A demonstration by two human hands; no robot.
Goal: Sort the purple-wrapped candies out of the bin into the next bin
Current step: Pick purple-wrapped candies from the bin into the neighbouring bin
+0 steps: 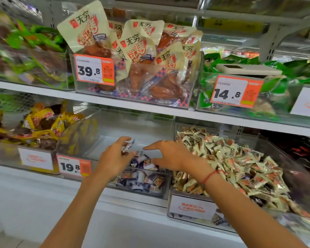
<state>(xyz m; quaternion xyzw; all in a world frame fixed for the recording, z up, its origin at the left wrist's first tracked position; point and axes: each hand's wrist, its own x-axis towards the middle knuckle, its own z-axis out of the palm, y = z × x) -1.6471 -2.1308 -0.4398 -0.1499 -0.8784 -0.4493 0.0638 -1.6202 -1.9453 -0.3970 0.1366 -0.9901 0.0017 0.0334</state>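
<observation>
White store shelving [115,104] across the whole view, two tiers of clear plastic bins. On the upper tier – a bin of green-wrapped snacks [30,49] at left, a bin of cream pouches of roasted chicken [132,56] in the middle with an orange tag reading 39.8 [94,69], and a bin of green packets [249,86] at right tagged 14.8 [236,91]. On the lower tier, at left a bin of yellow-wrapped snacks [39,126]. At right a full bin of cream-and-orange wrapped candies [236,165]. Between them a mostly bare clear bin [115,126], tagged 19.8 [73,166], with a small heap of purple-wrapped candies [141,178] against its front wall. Both bare forearms reaching up from below into that middle bin. Left hand [115,156] above the heap, fingers curled, pinching a purple-and-white candy [128,144] at the fingertips. Right hand [170,154] just beside it, over the divide with the cream candies – fingers and thumb spread apart in an open claw, holding nothing. Red string bracelet [210,176] around the right wrist.
</observation>
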